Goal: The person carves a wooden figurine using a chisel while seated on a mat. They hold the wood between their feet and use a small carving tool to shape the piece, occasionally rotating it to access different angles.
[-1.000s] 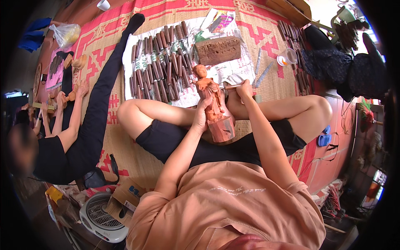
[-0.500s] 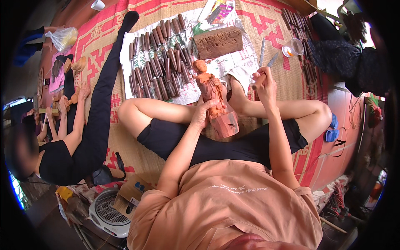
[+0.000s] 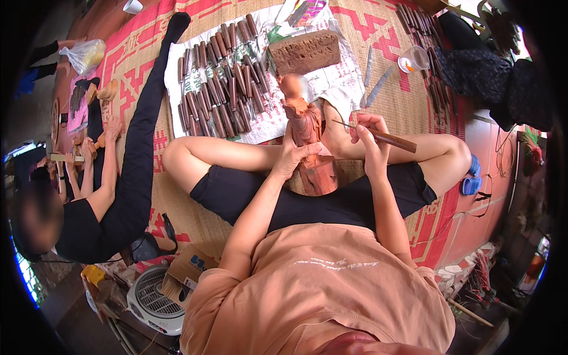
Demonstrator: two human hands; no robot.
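My left hand [image 3: 289, 156] is wrapped round the lower body of a reddish wooden figurine [image 3: 305, 128], which stands tilted between my folded legs on its uncarved block base. The figurine's head is blurred. In my right hand [image 3: 373, 147] is a carving chisel [image 3: 397, 141], its dark wooden handle sticking out to the right. The chisel's thin metal blade points left at the figurine's side, with a small gap between them. Beyond the figurine, many wooden-handled carving tools [image 3: 234, 83] lie in rows on a white printed sheet [image 3: 266, 121].
A brown carved block [image 3: 305, 52] sits on the sheet. Two flat grey blades [image 3: 377, 87] and a clear plastic cup [image 3: 413, 59] are on the patterned mat [image 3: 384, 127]. More handled tools [image 3: 436, 83] lie at the right. At the left, another person [image 3: 89, 219] works on wooden pieces.
My right hand has come down and closer to the figurine, and the chisel now shows sideways with its blade pointing left. The figurine has turned slightly in my left hand.
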